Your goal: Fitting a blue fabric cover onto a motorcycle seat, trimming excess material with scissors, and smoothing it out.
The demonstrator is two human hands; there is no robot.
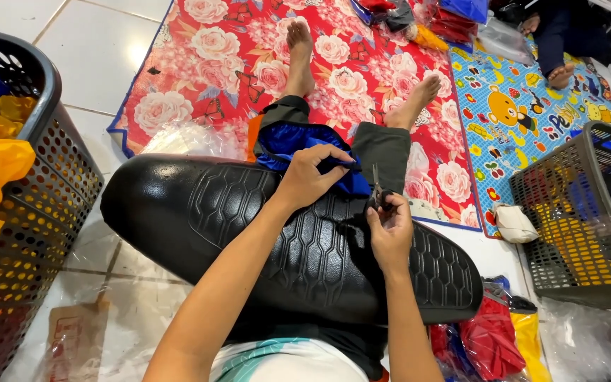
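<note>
A long black padded seat (pixel 263 233) with an embossed hexagon pattern lies across my lap. Over its far edge hangs a blue garment (pixel 288 141). My left hand (pixel 312 173) pinches a fold of that blue cloth at the seat's far edge. My right hand (pixel 389 225) grips small scissors (pixel 377 187), their blades pointing up beside the pinched cloth. Beyond the seat my legs stretch out, bare feet resting on a red floral mat (pixel 235 49).
A dark perforated basket (pixel 44 177) with yellow and blue cloth stands at the left. At the right stands a grey basket (pixel 588 212) holding clothes. Red, blue and yellow bagged garments (pixel 493 339) lie at my right. Another person's feet (pixel 559 74) rest on a cartoon mat (pixel 525 106).
</note>
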